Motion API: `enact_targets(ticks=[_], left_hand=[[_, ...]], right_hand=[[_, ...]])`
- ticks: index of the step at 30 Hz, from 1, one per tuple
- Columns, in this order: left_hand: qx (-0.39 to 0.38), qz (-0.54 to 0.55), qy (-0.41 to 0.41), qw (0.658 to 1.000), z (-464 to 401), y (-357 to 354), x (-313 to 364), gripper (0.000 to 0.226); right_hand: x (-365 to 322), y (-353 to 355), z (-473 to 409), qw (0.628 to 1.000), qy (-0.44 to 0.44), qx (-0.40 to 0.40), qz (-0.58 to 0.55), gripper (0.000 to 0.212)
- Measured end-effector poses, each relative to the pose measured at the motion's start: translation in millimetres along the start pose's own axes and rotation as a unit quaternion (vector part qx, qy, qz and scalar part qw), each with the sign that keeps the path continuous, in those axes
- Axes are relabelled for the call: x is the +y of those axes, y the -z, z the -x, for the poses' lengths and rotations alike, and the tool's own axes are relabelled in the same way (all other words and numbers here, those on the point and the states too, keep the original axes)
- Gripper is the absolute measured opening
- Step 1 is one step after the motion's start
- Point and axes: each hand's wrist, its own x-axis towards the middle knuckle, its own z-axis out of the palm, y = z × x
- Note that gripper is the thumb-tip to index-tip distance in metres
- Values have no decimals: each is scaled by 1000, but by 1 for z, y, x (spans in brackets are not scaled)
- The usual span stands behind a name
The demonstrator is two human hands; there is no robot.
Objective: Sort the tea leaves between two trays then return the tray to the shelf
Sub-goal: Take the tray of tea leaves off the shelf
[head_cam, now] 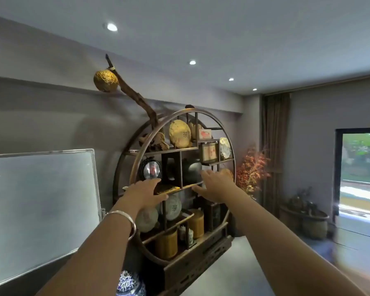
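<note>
Now: your left hand (144, 192) mid-frame, grip closed on front edge of yellow tray (166, 189), which lies flat on middle board of round shelf (179, 150). Your right hand (215, 184) just right, fingers spread, released, at same board beside dark pot (191, 170).

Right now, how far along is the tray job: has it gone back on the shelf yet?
Sorting cannot be judged: no tea leaves show. In hand: both hands are at the round shelf, the left hand on the yellowish tray lying on the middle ledge, the right hand open beside it. Left: let go and withdraw. Whether the tray is fully seated is unclear.
</note>
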Motion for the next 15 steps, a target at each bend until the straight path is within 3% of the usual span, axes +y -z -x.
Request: enact_targets(ticks=[15], left_hand=[[-8, -22, 27, 999, -284, -72, -50, 78]], right_hand=[[110, -110, -251, 999, 10, 26, -34, 64]])
